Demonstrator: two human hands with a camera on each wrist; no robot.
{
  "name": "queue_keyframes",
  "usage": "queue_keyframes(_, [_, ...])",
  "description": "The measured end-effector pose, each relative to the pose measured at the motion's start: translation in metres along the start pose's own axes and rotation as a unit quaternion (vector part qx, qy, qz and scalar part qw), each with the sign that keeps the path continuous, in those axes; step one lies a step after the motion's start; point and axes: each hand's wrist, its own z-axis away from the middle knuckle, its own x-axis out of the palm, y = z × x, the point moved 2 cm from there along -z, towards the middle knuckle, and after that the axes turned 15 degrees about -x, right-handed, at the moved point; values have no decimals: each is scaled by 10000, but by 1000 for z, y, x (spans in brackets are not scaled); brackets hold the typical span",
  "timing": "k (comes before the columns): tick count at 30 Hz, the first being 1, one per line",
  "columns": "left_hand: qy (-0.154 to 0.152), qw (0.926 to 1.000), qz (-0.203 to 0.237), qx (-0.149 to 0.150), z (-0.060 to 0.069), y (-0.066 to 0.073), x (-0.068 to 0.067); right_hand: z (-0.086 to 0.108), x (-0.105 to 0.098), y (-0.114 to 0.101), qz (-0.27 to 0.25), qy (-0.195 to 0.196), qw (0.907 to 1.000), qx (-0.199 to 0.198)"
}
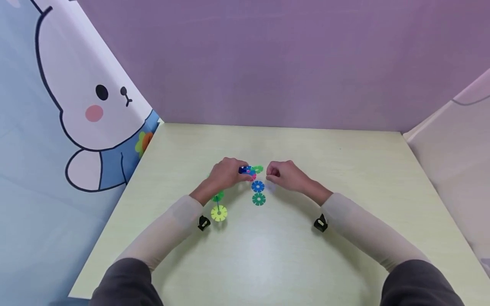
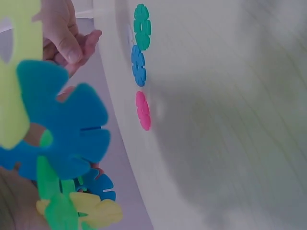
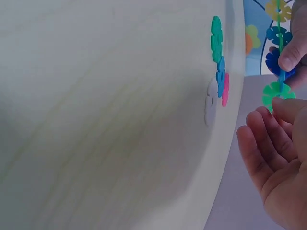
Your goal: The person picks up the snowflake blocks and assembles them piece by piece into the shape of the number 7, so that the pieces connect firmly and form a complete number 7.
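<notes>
My left hand (image 1: 227,173) holds a chain of interlocked plastic flower discs, pinching it near dark blue discs (image 3: 278,62). A light green disc (image 1: 259,169) sits at the chain's far end, on the right. The other end hangs beside the left wrist and finishes in a yellow disc (image 1: 219,213). Close up in the left wrist view is a large blue disc (image 2: 72,120) of the chain. Just right of the light green disc is my right hand (image 1: 289,175), its fingers loosely curled with nothing visible in them. In the head view a small gap separates them.
Loose discs lie on the table (image 1: 260,255) below the hands: a blue disc (image 1: 257,186), a darker green disc (image 1: 258,199), a pink disc (image 2: 143,111) and a whitish disc (image 3: 211,101). A purple panel (image 1: 268,63) stands behind the table's far edge.
</notes>
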Motion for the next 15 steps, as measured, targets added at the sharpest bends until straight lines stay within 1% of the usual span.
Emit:
queue_keyframes(8, [-3,10000,-34,18,1,-1,-1,4,9,-5,19,-666,9973,-307])
queue_keyframes(15, [-47,10000,16,-11,2,-3,-1,7,24,-14,297,-1371,9885,-558])
